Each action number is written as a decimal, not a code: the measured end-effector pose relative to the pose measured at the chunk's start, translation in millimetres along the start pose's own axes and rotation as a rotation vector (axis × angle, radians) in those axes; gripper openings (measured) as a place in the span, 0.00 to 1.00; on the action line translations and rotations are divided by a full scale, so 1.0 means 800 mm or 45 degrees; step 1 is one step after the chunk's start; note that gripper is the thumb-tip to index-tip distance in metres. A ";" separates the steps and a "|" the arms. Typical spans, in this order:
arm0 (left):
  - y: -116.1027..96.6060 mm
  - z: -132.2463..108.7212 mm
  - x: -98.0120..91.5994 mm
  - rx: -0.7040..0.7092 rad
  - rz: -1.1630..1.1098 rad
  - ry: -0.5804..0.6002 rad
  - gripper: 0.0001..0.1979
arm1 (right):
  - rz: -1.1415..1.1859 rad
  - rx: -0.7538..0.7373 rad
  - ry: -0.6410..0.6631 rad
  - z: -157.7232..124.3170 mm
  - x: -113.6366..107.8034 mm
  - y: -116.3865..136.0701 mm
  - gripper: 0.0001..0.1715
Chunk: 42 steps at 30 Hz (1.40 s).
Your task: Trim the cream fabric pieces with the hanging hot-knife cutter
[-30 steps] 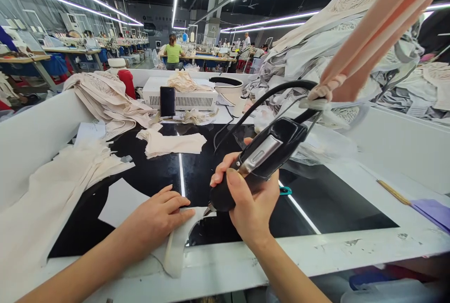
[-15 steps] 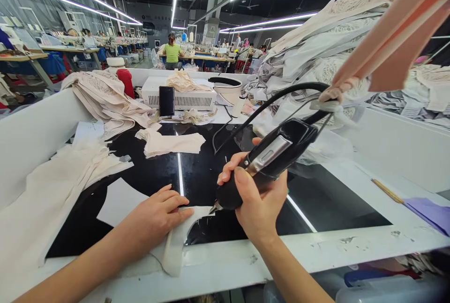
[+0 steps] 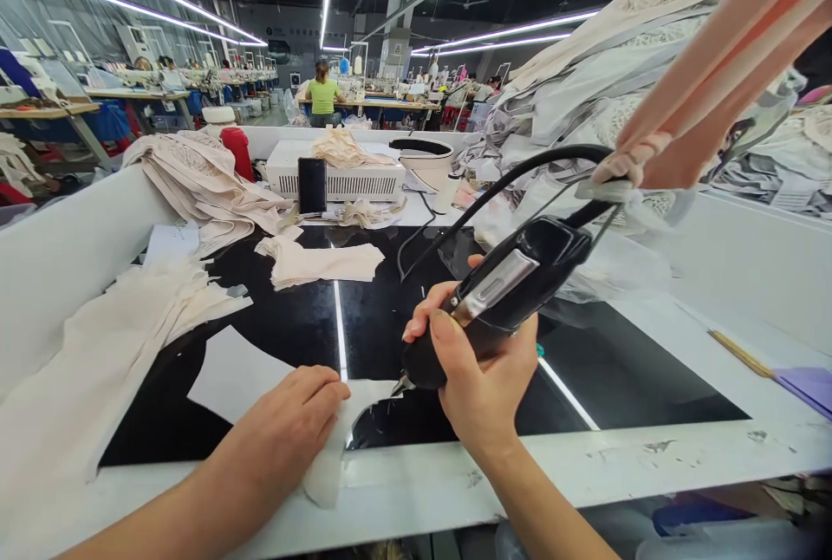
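Note:
My right hand (image 3: 471, 369) is wrapped round a black handheld cutting tool (image 3: 500, 296) with a silver clip and a black cable running up and back. Its metal tip touches the edge of a cream fabric piece (image 3: 338, 434) lying on the glossy black worktop (image 3: 617, 378). My left hand (image 3: 286, 430) lies flat on that fabric piece, fingers together and pressing it down near the front edge.
Cream fabric stacks (image 3: 84, 352) lie at the left, a folded piece (image 3: 321, 263) in the middle. A white machine (image 3: 338, 174) with a phone (image 3: 312, 185) stands at the back. Grey and cream bundles (image 3: 598, 83) pile at the right. A person in green (image 3: 323, 96) sits far behind.
My left hand has drawn back towards me and the fingers have closed up on the fabric. The tool tip has stayed near the fabric's curved edge, shifting slightly right.

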<state>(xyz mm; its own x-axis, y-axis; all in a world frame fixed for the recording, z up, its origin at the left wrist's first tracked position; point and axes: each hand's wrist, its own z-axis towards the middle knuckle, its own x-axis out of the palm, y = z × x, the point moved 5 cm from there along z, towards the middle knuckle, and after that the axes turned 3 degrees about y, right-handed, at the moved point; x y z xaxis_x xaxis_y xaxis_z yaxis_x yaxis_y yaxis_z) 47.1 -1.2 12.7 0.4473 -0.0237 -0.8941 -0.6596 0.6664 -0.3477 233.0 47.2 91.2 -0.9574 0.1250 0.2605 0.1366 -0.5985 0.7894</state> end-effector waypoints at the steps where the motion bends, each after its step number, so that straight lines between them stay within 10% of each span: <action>1: 0.003 0.000 0.002 -0.020 -0.016 0.010 0.15 | -0.009 0.002 -0.006 0.000 0.000 0.000 0.19; 9: 0.014 0.018 -0.007 0.051 0.001 0.047 0.28 | -0.034 -0.025 -0.007 -0.005 0.000 0.002 0.19; 35: -0.004 0.019 0.012 0.153 0.576 0.031 0.17 | -0.006 0.017 -0.003 -0.021 0.011 0.011 0.25; 42: -0.018 0.014 0.019 0.116 0.588 0.078 0.30 | 0.028 0.023 -0.011 -0.022 0.011 0.010 0.24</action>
<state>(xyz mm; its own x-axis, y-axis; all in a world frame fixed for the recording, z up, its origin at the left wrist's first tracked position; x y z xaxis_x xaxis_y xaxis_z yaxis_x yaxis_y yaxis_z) 70.2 -2.8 7.5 0.0815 0.2485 -0.9652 -0.7242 0.6801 0.1140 221.0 29.4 89.9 -0.9520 0.1188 0.2823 0.1620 -0.5867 0.7934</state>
